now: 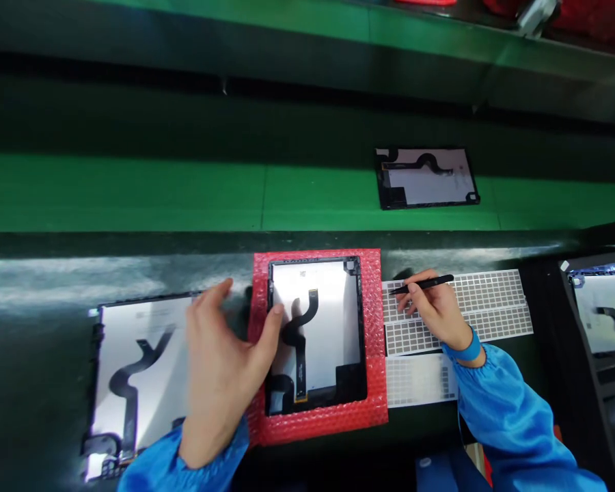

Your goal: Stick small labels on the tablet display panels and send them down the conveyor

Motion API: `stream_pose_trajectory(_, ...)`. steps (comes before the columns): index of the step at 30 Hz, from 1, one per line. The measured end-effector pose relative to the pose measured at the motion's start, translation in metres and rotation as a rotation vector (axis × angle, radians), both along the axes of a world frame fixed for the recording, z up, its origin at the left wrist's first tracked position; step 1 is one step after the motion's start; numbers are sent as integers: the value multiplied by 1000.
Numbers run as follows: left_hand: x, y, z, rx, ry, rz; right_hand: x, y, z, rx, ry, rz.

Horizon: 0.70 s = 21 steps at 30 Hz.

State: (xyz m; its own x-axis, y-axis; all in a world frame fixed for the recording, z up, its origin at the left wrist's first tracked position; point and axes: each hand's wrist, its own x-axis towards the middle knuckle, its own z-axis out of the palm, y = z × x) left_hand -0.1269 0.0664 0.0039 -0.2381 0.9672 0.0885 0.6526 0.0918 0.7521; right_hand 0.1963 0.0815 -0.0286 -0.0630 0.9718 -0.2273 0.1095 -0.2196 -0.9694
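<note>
A tablet panel [333, 321] with a black flex cable lies back-up on a red bubble-wrap pad [374, 410] at the bench's middle. My left hand [220, 372] rests spread over the pad's left edge, thumb on the panel's frame, fingers open. My right hand [433, 307] pinches black tweezers [423, 283], their tip over sheets of small grey stickers [492, 301] right of the pad. A second panel [138, 376] lies at the left, partly under my left forearm.
A green conveyor belt [133, 191] runs behind the bench and carries another panel [425, 176]. A dark tray at the right edge holds one more panel [602, 311]. Red items sit at the far top right.
</note>
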Motion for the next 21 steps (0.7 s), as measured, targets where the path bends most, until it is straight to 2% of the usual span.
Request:
stream_pose_trajectory(2,10,-4,10,155,183,-126,0,1,-2,14,-25,15)
stream_pose_trajectory(4,34,-9,16,251,228,-417,1,3,-3,38,-55,38)
stream_pose_trajectory(6,62,-14,15,297,288,-740,1,4,-3,60,-89,59)
stream_pose_trajectory(8,87,-19,7,267,404,-906,1,5,-2,72,-113,72)
stream_pose_trajectory(10,101,-23,-4,212,512,-932,1,5,-2,72,-122,77)
stream_pose_trajectory(13,105,-27,-16,198,591,-914,0,6,-2,69,-124,88)
stream_pose_trajectory(21,103,-31,-16,190,634,-907,0,8,1,13,-121,83)
